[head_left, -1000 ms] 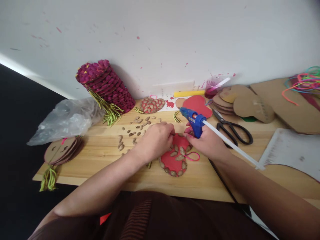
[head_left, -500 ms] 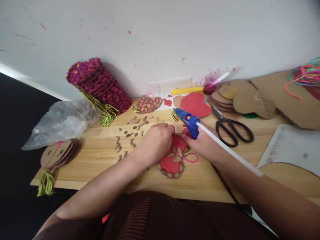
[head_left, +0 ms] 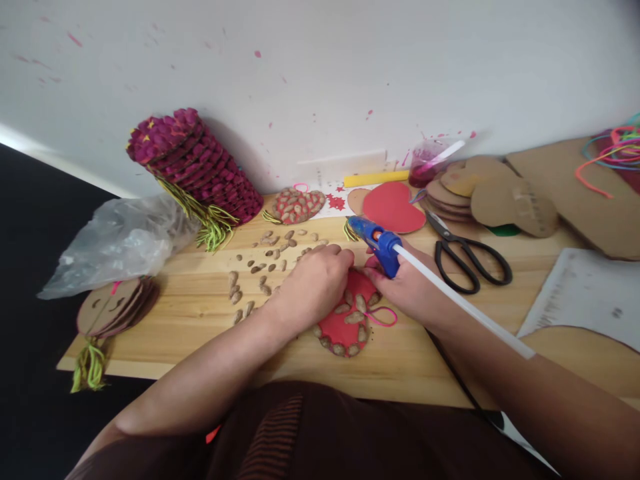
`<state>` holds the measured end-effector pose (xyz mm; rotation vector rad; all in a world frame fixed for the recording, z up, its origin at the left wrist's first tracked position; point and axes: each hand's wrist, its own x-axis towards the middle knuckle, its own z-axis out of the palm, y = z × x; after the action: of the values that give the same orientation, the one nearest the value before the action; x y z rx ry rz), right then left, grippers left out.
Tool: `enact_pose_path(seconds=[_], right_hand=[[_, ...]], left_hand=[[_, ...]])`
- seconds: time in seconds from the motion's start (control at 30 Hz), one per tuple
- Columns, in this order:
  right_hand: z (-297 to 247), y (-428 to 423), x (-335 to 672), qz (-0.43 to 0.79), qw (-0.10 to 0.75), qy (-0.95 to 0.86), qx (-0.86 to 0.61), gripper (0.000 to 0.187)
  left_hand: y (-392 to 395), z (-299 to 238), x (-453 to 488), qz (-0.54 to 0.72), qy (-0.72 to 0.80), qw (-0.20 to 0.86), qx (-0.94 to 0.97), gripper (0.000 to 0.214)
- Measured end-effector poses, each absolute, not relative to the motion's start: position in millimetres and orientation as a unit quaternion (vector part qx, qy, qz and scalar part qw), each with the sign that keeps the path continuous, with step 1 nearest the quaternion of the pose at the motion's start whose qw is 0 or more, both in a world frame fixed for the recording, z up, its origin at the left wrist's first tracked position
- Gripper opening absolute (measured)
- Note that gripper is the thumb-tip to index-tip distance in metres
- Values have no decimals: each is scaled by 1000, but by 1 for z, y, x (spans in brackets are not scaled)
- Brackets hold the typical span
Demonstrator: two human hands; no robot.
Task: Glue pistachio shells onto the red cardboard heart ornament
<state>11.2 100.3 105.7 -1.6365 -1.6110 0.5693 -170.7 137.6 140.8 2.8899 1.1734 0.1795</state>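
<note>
In front of me lies a red heart-shaped piece [head_left: 340, 328], edged with peanuts and with more peanuts across its middle. A pink cord loop [head_left: 384, 316] sticks out at its right. My left hand [head_left: 323, 280] is closed at the far left edge of the red piece; its fingertips, and anything in them, are hidden. A blue hot glue gun [head_left: 383, 247] is in my right hand [head_left: 407, 283], its nozzle pointing away to the left and a long white glue stick [head_left: 465, 300] out the back. The fingers of that hand also rest by the red piece's far edge.
Loose peanuts [head_left: 263, 287] lie left of my hands, and black-handled scissors [head_left: 467, 257] on the right. Behind are a finished peanut heart [head_left: 299, 205], a plain red heart [head_left: 394, 208], a cup [head_left: 425, 163] and cardboard shapes [head_left: 513, 203]. A plastic bag [head_left: 120, 240] is at left.
The view has shifted slightly. Both hands stay at the far edge of the red piece, with the glue gun still in my right hand; little else differs.
</note>
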Motion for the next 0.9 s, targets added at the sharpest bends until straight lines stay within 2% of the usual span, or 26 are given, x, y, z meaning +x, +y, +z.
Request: enact_pose_path(seconds=[0.3,0.6,0.9], right_hand=[[109,100,11,221,368,-637,-640,24],[110,100,9,219,364,-632,-648,22],[110,100,10,213,333,-646,-653,26]], left_hand=[[137,139,-171,60,388,28,919,15],[144,144,-178,122,408,137,894,14],[145,140,-172,118,399,134,900,16]])
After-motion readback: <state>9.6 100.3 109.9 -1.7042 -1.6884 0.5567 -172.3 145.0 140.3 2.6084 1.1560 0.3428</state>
